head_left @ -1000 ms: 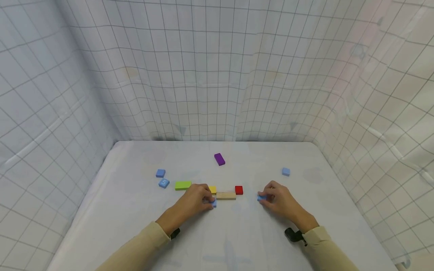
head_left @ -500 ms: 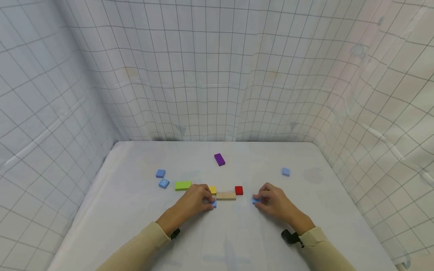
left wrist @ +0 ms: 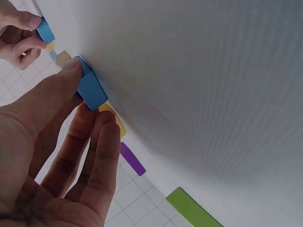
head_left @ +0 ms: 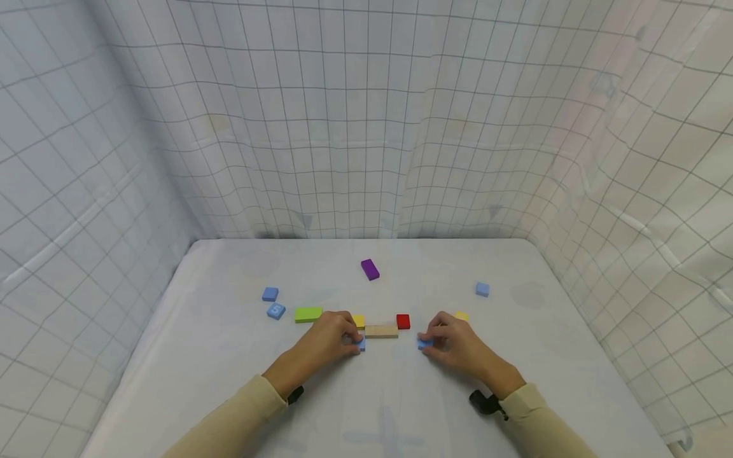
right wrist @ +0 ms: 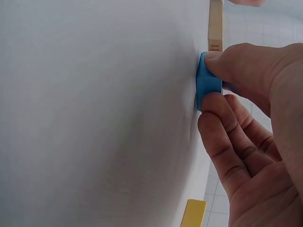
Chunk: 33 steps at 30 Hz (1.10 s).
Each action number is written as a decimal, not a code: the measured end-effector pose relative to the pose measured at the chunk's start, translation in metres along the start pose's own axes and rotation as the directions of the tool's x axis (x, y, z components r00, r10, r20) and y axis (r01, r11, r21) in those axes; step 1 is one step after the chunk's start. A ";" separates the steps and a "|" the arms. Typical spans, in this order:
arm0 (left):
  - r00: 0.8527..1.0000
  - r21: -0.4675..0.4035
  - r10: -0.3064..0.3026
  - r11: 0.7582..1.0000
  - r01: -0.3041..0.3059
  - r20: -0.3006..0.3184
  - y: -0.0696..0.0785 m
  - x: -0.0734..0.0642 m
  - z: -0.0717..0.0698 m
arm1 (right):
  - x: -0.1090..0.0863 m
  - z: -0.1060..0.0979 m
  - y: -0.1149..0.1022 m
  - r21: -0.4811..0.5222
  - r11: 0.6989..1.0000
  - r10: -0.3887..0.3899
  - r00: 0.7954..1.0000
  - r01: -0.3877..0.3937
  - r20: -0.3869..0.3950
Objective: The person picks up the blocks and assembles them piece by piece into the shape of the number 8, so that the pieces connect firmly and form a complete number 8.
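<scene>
My left hand pinches a blue block between thumb and fingers, low over the white table at the front left end of a plain wooden block. A yellow block lies just behind, partly covered by that hand. To the right, my right hand grips another blue block by its sides, close to the tabletop. A red block lies between the hands, behind the wooden block's right end. Another yellow block peeks out behind my right hand.
A green block lies left of my left hand. Farther left are a blue tile marked 5 and a plain blue tile. A purple block lies at the back, a blue tile back right. Gridded curtains surround the table.
My right hand has slid left and slightly nearer to me with its blue block, uncovering the yellow block behind it. The left hand has stayed in place.
</scene>
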State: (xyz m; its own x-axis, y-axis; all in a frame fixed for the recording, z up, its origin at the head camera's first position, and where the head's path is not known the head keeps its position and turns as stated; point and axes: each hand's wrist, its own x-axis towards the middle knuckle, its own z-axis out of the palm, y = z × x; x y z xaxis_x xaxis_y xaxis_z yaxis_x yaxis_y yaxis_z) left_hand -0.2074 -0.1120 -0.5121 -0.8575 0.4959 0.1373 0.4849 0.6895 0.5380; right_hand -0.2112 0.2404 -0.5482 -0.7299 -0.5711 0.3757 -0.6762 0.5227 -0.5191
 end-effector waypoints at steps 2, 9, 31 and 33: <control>1.000 -0.003 0.002 1.000 -0.002 0.004 0.000 0.000 0.000 | 0.001 0.001 -0.002 0.001 1.000 0.009 1.000 -0.009 0.016; 1.000 0.006 -0.005 1.000 0.005 0.013 0.001 0.001 -0.002 | 0.006 0.004 -0.007 0.007 1.000 0.014 0.999 -0.014 0.045; 0.999 0.000 -0.017 1.000 0.017 0.034 0.000 0.003 -0.001 | 0.012 0.011 -0.012 0.015 1.000 -0.021 0.998 0.020 0.054; 0.999 -0.001 -0.026 1.000 0.026 0.038 0.000 0.003 -0.001 | 0.013 0.012 -0.011 0.020 1.000 -0.025 0.998 0.024 0.055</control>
State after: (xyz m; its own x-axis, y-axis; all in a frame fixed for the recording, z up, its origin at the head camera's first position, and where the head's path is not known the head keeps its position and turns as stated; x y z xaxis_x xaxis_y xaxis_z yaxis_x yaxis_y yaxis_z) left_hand -0.2102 -0.1108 -0.5110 -0.8626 0.4977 0.0911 0.4621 0.7017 0.5422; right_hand -0.2115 0.2199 -0.5464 -0.7059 -0.6180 0.3460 -0.6916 0.4961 -0.5249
